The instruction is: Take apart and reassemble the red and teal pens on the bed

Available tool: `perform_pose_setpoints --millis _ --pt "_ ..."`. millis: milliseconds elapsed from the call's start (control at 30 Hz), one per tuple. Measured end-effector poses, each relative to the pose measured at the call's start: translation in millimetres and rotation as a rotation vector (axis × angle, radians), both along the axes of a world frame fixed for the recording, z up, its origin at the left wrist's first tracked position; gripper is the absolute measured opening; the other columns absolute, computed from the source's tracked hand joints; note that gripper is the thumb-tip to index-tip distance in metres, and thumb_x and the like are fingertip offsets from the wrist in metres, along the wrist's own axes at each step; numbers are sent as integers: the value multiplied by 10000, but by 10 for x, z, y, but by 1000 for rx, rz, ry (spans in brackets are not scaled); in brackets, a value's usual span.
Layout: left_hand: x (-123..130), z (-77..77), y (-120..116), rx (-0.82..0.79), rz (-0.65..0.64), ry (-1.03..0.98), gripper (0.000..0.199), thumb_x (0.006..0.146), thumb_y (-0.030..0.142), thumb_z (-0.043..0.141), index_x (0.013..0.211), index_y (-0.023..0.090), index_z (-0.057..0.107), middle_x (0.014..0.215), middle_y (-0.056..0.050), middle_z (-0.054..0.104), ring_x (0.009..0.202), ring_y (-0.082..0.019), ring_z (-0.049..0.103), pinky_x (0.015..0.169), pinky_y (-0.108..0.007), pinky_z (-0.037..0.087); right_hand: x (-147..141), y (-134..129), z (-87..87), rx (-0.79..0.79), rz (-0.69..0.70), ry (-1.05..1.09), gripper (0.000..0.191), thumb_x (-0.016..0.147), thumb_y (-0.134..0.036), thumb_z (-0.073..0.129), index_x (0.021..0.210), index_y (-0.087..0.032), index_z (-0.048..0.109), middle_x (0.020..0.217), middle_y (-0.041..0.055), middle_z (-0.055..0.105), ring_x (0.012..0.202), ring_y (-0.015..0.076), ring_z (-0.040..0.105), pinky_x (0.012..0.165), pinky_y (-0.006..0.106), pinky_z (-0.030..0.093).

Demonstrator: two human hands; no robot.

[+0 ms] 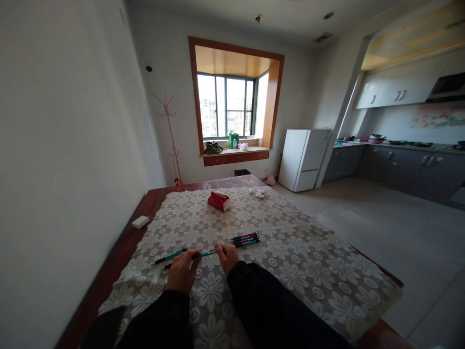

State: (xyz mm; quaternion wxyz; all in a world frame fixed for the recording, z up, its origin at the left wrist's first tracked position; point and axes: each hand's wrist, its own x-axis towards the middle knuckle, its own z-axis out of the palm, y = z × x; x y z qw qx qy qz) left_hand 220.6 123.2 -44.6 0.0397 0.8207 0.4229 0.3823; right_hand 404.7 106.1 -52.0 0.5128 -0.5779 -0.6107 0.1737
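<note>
Between my two hands a teal and black pen (207,254) is held level over the flowered tablecloth (290,266). My left hand (182,271) pinches its dark end, and my right hand (227,257) has fingers closed on the other end. Left of my left hand lies another teal and black pen (170,256); the dark end of one more pen (167,266) sticks out from beneath that hand. Several pens (246,239), with red and teal parts, lie side by side just beyond my right hand.
A red tissue pack (218,201) lies farther back on the cloth, with crumpled white tissue (257,193) to its right. A white adapter (140,222) sits at the table's left edge, near the wall. A white fridge (303,160) stands beyond the table.
</note>
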Motion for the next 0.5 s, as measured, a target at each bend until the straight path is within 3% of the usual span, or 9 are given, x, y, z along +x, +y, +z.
perform_pose_setpoints --millis 167,300,500 --pt "-9 -18 27 -3 40 -102 207 857 374 488 934 243 629 883 -27 682 826 -194 627 802 -347 478 36 9 29 73 -32 215 500 878 -532 327 511 -203 243 504 -47 235 495 92 262 492 253 196" --pt "-21 -41 51 -33 5 -192 242 842 423 512 918 227 633 865 -37 678 802 -189 632 760 -335 514 34 -5 60 39 -13 325 544 841 -626 335 493 -212 276 469 -48 247 470 92 264 461 244 211" --pt "-5 -21 11 57 -117 -248 212 839 422 537 846 254 666 799 -25 685 765 -174 634 727 -308 515 65 -24 118 -73 253 411 545 786 -639 468 479 -198 372 405 -56 313 392 74 290 401 224 218"
